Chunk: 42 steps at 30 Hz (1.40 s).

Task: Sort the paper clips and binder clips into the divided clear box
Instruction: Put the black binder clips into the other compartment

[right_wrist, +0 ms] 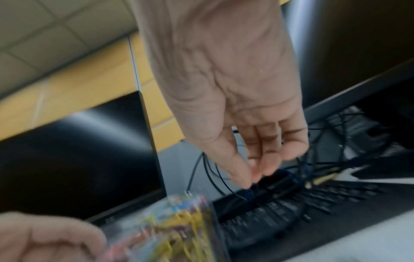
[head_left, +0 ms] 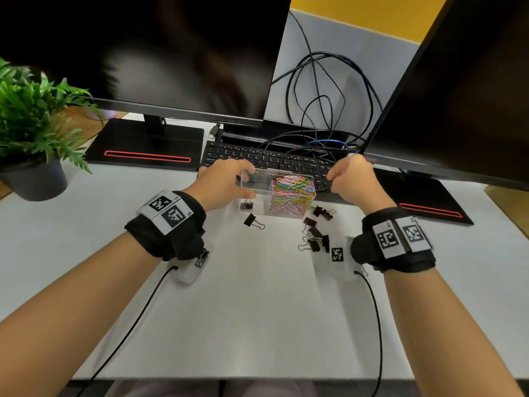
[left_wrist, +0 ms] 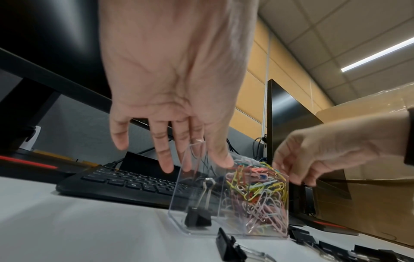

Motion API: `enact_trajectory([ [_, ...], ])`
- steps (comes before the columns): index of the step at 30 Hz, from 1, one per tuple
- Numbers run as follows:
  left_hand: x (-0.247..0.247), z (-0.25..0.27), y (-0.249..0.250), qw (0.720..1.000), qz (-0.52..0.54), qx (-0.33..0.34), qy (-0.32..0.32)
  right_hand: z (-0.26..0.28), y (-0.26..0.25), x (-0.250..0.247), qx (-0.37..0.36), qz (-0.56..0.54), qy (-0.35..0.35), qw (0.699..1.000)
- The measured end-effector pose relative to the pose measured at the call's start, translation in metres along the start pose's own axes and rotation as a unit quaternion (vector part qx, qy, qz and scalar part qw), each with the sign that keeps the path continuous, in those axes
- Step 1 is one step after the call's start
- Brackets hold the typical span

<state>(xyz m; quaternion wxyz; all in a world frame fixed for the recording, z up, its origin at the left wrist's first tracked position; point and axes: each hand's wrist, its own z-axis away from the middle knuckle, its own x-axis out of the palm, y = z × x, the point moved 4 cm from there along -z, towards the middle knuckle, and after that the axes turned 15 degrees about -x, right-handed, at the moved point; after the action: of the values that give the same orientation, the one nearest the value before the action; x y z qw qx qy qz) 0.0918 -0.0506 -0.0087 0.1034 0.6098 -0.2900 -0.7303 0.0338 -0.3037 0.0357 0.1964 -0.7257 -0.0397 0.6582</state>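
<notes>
The divided clear box [head_left: 259,179] stands on the white desk in front of the keyboard. Its right compartment is heaped with coloured paper clips [head_left: 290,193] [left_wrist: 257,195]. One black binder clip [head_left: 246,205] [left_wrist: 198,219] sits in the left compartment. My left hand [head_left: 243,180] [left_wrist: 201,159] grips the box's left end, thumb on the front wall and fingers behind it. My right hand [head_left: 333,176] [right_wrist: 253,177] hovers just right of the box, fingers loosely curled, with nothing seen between them. Several loose binder clips [head_left: 315,236] lie on the desk at the front right, and one more [head_left: 253,221] lies in front of the box.
A black keyboard [head_left: 272,160] lies right behind the box, under tangled cables [head_left: 323,116]. Two dark monitors stand on black bases [head_left: 146,144] [head_left: 423,199] to the left and right. A potted plant [head_left: 31,116] is at the far left. The white desk [head_left: 257,310] stretches toward me.
</notes>
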Motion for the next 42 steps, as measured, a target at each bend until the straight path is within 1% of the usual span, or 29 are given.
enact_trajectory([
  [2,0.0,0.0,0.0,1.0,0.001,-0.001,-0.001,0.004,0.011,0.016,0.006,0.0,-0.05,0.999],
  [6,0.0,0.0,-0.002,1.0,0.002,-0.003,-0.003,0.013,0.014,0.043,-0.035,-0.033,-0.095,0.994],
  [8,0.0,-0.001,-0.002,1.0,0.003,-0.003,-0.002,0.013,0.015,0.052,-0.052,-0.036,-0.106,0.992],
  [10,0.0,-0.002,-0.002,1.0,0.004,-0.002,-0.002,0.013,0.016,0.058,-0.065,-0.01,-0.111,0.992],
  [15,0.001,-0.003,-0.004,1.0,0.016,-0.002,-0.009,0.02,0.019,0.055,-0.037,0.003,-0.109,0.993],
  [18,0.002,-0.003,-0.005,1.0,0.022,-0.002,-0.011,0.022,0.021,0.053,-0.032,-0.004,-0.098,0.995],
  [23,0.002,-0.002,-0.005,0.999,0.033,0.0,-0.007,0.028,0.029,0.049,0.016,-0.129,-0.076,0.989],
  [27,0.003,-0.002,-0.006,0.999,0.039,-0.001,-0.011,0.038,0.037,0.038,0.029,-0.217,-0.001,0.976],
  [30,0.004,-0.002,-0.006,0.999,0.044,0.0,-0.011,0.047,0.035,0.019,0.025,-0.29,0.053,0.955],
  [33,0.003,-0.002,-0.005,0.999,0.04,0.001,-0.01,0.053,0.013,-0.008,-0.026,-0.343,0.099,0.934],
  [34,0.003,-0.002,-0.005,0.999,0.039,0.001,-0.01,0.053,0.0,-0.015,-0.049,-0.361,0.105,0.926],
  [36,0.003,-0.002,-0.005,0.999,0.039,0.0,-0.012,0.048,-0.03,-0.02,-0.093,-0.382,0.095,0.915],
  [38,0.004,-0.001,-0.005,0.999,0.043,-0.001,-0.015,0.04,-0.06,-0.016,-0.13,-0.375,0.071,0.915],
  [42,0.003,-0.001,-0.004,0.999,0.036,-0.002,-0.01,0.025,-0.109,0.008,-0.178,-0.295,0.046,0.938],
])
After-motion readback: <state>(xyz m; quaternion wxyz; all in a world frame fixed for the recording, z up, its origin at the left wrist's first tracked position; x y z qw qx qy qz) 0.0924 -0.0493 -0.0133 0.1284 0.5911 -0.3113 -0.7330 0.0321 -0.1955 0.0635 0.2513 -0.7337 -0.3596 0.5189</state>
